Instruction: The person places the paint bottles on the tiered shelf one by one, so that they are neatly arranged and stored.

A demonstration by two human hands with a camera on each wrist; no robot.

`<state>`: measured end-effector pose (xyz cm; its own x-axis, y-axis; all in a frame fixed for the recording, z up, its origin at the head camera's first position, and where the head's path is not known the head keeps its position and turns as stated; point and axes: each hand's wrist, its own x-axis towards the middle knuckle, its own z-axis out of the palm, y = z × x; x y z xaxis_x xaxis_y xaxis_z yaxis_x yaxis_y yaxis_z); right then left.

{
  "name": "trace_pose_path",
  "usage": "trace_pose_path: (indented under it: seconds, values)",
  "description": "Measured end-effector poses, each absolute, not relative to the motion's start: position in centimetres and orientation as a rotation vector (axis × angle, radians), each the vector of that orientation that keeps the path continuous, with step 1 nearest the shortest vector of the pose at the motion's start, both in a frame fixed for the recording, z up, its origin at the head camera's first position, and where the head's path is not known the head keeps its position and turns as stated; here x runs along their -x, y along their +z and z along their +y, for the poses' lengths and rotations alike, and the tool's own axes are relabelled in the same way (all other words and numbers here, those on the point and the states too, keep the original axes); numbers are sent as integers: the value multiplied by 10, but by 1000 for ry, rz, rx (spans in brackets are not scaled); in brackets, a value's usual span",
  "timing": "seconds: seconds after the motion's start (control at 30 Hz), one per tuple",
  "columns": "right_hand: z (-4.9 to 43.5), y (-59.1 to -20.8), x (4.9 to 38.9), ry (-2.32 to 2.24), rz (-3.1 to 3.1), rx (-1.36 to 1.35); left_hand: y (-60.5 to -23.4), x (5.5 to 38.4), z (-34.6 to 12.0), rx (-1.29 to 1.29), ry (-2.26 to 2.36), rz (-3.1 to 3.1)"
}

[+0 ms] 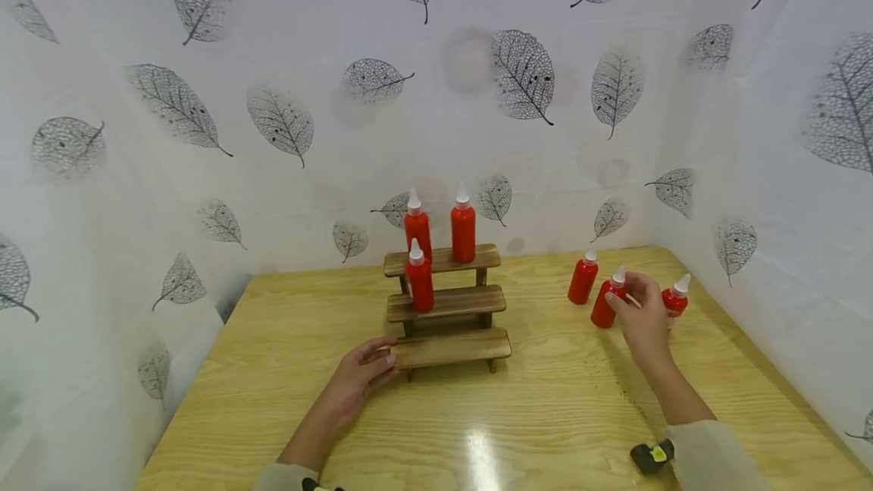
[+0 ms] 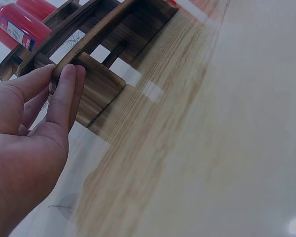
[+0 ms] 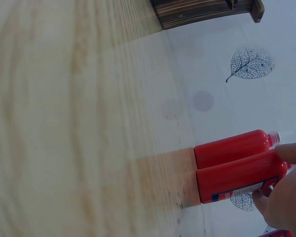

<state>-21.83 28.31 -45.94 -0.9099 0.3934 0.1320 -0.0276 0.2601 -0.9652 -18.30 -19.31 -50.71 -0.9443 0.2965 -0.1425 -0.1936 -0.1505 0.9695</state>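
Observation:
At the right of the table my right hand (image 1: pixel 644 317) grips a red squeeze bottle (image 1: pixel 604 308) with a white pointed cap, thumb on one side and fingers on the other. In the right wrist view that bottle (image 3: pixel 237 178) shows a label and looks upright on the table. My left hand (image 1: pixel 361 379) pinches the left end of the bottom step of a three-step wooden stand (image 1: pixel 450 347). Thumb and fingers meet at the board's edge in the left wrist view. Two red bottles (image 1: pixel 464 233) stand on the top step, and one red bottle (image 1: pixel 419 284) on the middle step.
Another red bottle (image 1: pixel 583 279) stands behind the held one, and a further one (image 1: pixel 675 300) is just right of my hand, partly hidden. The wooden table (image 1: pixel 307 324) meets a leaf-patterned white sheet (image 1: pixel 307 203) at the back and sides.

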Motion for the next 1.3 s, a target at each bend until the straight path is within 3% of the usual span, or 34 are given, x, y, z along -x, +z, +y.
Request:
trace_pose_path:
  seconds: [0.6, 1.3]
  values:
    - [289, -461, 220, 1624, -2252, 356, -510, 183, -192, -96, 2199, 1772]
    - [224, -408, 207, 1728, -2175, -108, -509, 183, -194, -129, 2190, 1759]
